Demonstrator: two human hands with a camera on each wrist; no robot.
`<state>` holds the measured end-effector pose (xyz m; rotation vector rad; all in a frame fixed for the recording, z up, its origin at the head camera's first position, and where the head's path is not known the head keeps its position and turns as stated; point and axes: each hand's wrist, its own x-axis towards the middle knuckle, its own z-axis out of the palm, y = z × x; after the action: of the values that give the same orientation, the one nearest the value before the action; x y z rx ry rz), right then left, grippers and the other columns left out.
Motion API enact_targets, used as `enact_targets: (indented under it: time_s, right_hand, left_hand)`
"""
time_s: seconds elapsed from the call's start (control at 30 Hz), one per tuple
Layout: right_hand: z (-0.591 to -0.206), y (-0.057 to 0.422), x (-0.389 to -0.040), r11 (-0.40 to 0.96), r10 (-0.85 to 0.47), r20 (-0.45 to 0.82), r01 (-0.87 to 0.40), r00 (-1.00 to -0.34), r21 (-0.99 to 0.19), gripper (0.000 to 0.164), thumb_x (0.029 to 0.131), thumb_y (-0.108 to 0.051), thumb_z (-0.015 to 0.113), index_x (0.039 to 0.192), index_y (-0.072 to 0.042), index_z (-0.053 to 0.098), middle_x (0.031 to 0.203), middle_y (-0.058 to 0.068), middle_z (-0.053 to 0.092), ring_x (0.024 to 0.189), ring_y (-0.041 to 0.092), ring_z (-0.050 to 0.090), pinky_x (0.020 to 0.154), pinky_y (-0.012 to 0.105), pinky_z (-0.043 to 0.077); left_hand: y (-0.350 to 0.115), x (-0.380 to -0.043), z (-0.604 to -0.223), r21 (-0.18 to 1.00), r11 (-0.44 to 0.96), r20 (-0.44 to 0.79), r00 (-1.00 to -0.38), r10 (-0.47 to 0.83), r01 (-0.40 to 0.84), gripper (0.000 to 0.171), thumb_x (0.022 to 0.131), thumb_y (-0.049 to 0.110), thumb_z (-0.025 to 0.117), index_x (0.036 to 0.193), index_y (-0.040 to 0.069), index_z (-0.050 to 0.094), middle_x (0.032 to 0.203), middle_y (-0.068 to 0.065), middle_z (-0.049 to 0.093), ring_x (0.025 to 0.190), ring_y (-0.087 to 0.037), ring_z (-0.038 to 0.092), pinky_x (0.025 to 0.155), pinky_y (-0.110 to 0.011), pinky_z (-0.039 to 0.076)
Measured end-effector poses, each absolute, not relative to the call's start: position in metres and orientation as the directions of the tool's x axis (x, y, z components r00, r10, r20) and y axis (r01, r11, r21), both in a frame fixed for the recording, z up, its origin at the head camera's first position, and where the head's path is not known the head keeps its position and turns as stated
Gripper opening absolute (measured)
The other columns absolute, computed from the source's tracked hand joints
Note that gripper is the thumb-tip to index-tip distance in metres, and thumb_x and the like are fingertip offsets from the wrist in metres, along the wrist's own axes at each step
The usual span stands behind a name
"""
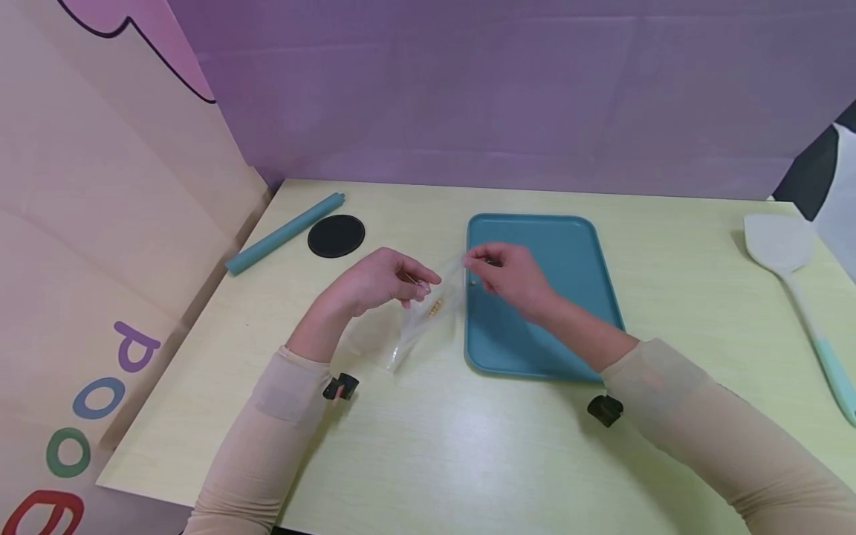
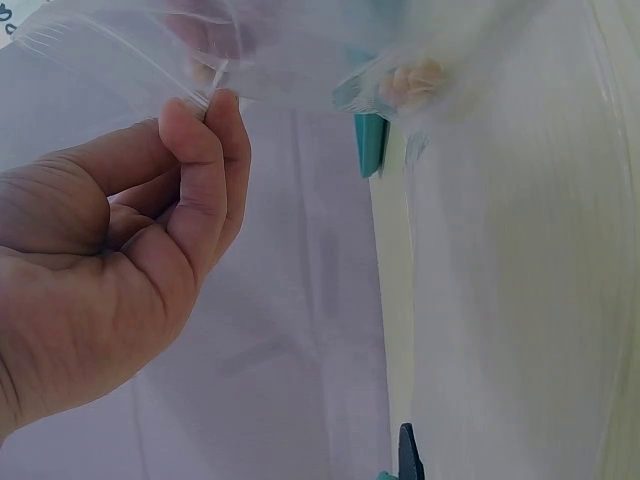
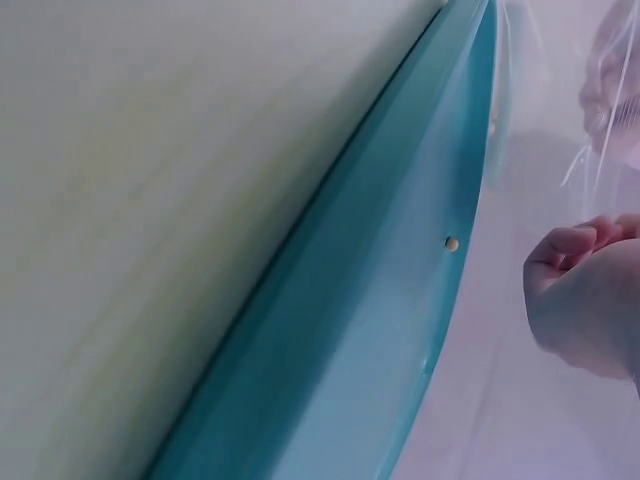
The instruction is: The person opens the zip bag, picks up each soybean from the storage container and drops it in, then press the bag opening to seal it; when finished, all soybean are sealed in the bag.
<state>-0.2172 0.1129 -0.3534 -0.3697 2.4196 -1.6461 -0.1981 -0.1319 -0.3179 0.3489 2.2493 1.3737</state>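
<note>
A clear plastic bag (image 1: 408, 334) is stretched between the two hands, over the table left of a blue tray (image 1: 542, 334). Inside it several small pale-yellow pieces (image 1: 435, 306) are bunched together; they also show through the film in the left wrist view (image 2: 412, 84). The left hand (image 1: 381, 282) pinches one side of the bag's edge between thumb and fingers. Over the tray's left side, the right hand (image 1: 511, 276) pinches the other side with curled fingers. One small yellowish piece (image 3: 452, 244) lies inside the tray by its rim.
At the back left, a blue-green rod (image 1: 284, 234) lies beside a round black disc (image 1: 336, 236). A white spatula (image 1: 779, 241) with a mint handle lies along the right edge. Purple cloth (image 1: 501, 96) hangs behind the table, and a printed sheet (image 1: 100, 223) stands at left.
</note>
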Motion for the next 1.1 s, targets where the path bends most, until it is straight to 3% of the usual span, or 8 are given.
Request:
enact_targets:
  time_s: [0.27, 0.57, 0.7, 0.97, 1.1]
  right_hand:
    - [-0.351, 0.109, -0.209, 0.342, -0.391, -0.033, -0.111, -0.920, -0.933, 0.027, 0.097, -0.024, 0.071, 0.113, -0.002, 0.072, 0.069, 0.006, 0.052, 0.066, 0.019, 0.050, 0.060, 0.035, 0.045]
    - [-0.353, 0.110, -0.209, 0.363, -0.403, -0.047, -0.112, -0.914, -0.925, 0.031, 0.097, -0.024, 0.071, 0.116, 0.001, 0.072, 0.074, 0.013, 0.055, 0.066, 0.020, 0.048, 0.058, 0.036, 0.043]
    - [-0.353, 0.111, -0.209, 0.353, -0.397, -0.042, -0.110, -0.917, -0.929, 0.031, 0.097, -0.024, 0.071, 0.115, 0.001, 0.072, 0.078, 0.018, 0.056, 0.065, 0.019, 0.048, 0.058, 0.036, 0.044]
    - [-0.353, 0.113, -0.217, 0.293, -0.322, -0.002, -0.098, -0.947, -0.951, 0.031, 0.101, -0.024, 0.065, 0.115, 0.003, 0.068, 0.068, 0.004, 0.050, 0.061, 0.016, 0.046, 0.060, 0.032, 0.043]
    - [-0.356, 0.115, -0.224, 0.386, -0.283, -0.044, -0.072, -0.958, -0.920, 0.031, 0.102, -0.022, 0.063, 0.115, 0.005, 0.068, 0.073, 0.009, 0.055, 0.064, 0.017, 0.048, 0.062, 0.031, 0.044]
  left_hand:
    - [-0.132, -0.198, -0.318, 0.882, 0.471, -0.261, -0.852, 0.454, -0.019, 0.030, 0.095, 0.003, 0.068, 0.125, 0.001, 0.071, 0.115, -0.020, 0.069, 0.083, -0.023, 0.062, 0.093, -0.054, 0.051]
    - [-0.132, -0.199, -0.319, 0.879, 0.477, -0.261, -0.852, 0.453, -0.015, 0.030, 0.096, 0.003, 0.068, 0.126, 0.001, 0.070, 0.116, -0.019, 0.069, 0.084, -0.022, 0.063, 0.092, -0.053, 0.052]
    - [-0.132, -0.199, -0.319, 0.881, 0.473, -0.260, -0.853, 0.452, -0.017, 0.030, 0.096, 0.003, 0.068, 0.126, 0.001, 0.070, 0.116, -0.020, 0.069, 0.084, -0.024, 0.063, 0.092, -0.053, 0.052]
    - [-0.133, -0.201, -0.321, 0.889, 0.458, -0.260, -0.852, 0.454, -0.027, 0.030, 0.096, 0.001, 0.067, 0.125, -0.001, 0.069, 0.113, -0.021, 0.068, 0.098, -0.036, 0.063, 0.092, -0.051, 0.052]
    - [-0.133, -0.200, -0.320, 0.890, 0.455, -0.263, -0.852, 0.453, -0.033, 0.030, 0.096, 0.001, 0.066, 0.126, -0.001, 0.069, 0.114, -0.022, 0.067, 0.100, -0.039, 0.062, 0.093, -0.052, 0.051]
